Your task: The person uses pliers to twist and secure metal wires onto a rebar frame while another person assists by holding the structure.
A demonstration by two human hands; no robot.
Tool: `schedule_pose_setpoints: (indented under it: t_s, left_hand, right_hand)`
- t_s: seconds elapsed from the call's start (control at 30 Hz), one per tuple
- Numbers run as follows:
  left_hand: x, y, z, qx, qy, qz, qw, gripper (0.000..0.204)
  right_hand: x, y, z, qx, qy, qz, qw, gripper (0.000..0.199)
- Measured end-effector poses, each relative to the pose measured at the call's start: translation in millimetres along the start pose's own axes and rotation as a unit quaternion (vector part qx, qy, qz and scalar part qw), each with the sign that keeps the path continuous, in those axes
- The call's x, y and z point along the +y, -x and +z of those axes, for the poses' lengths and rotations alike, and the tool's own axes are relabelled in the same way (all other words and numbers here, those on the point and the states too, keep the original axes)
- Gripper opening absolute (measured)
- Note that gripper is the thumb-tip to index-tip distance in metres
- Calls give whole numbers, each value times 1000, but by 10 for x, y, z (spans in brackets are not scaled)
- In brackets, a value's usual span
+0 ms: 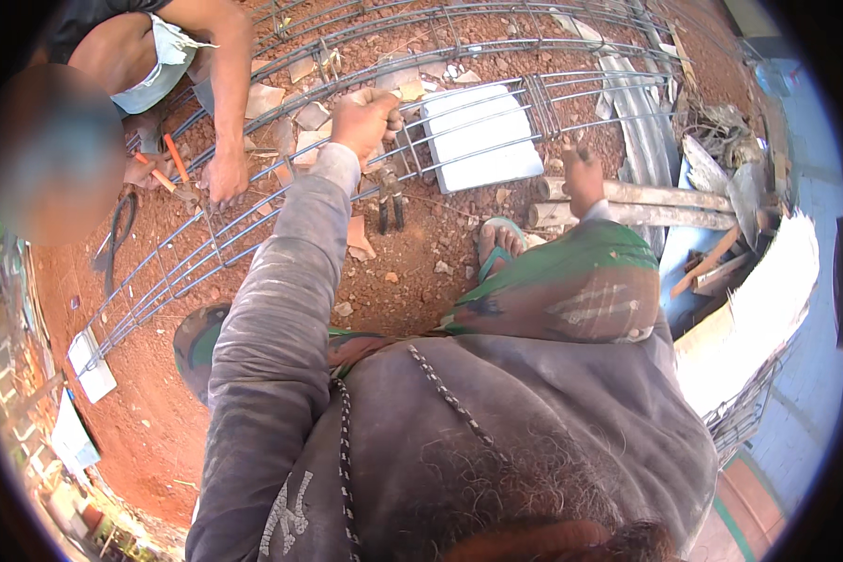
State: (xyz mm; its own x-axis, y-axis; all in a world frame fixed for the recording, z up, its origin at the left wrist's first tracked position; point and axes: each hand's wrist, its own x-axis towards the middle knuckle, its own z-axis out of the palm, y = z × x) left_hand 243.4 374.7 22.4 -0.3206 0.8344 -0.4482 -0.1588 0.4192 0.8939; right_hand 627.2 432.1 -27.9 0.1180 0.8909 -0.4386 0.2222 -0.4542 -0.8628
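My left hand [365, 122] is closed in a pinch just above the long steel rebar cage [478, 137]. Whatever is between its fingers is too small to make out. Below that hand, a dark two-pronged tool [391, 204] hangs or stands by the bars; its kind is unclear. Over by my right knee, my right hand [584, 178] has its fingers curled, next to the ends of two wooden poles [628, 193]. I cannot make out anything in it. A white slab [482, 140] lies under the bars between my hands.
At the left a co-worker crouches, a hand [225, 176] at the bars beside orange-handled pincers [173, 173]. More rebar [393, 61] runs across the back. Broken tile pieces [311, 116] litter the red soil. Corrugated sheet [628, 112] and scrap wood [712, 262] lie at the right.
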Motion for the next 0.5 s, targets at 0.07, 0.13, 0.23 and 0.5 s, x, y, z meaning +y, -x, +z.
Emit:
schedule_pose_setpoints:
  t_s: [0.07, 0.13, 0.23, 0.5]
  left_hand:
    - [-139, -31, 277, -5, -75, 48, 996, 16]
    - [-416, 35, 488, -15, -205, 136, 969, 18]
    - [-589, 469, 895, -48, -340, 131, 930, 19]
    - [-736, 870, 1128, 2, -486, 219, 846, 27]
  right_hand:
    - [216, -243, 18, 4, 73, -143, 987, 18]
    - [141, -359, 209, -10, 82, -196, 977, 19]
    - [-143, -494, 253, -11, 208, -219, 953, 22]
    - [-279, -663, 294, -52, 402, -223, 886, 28]
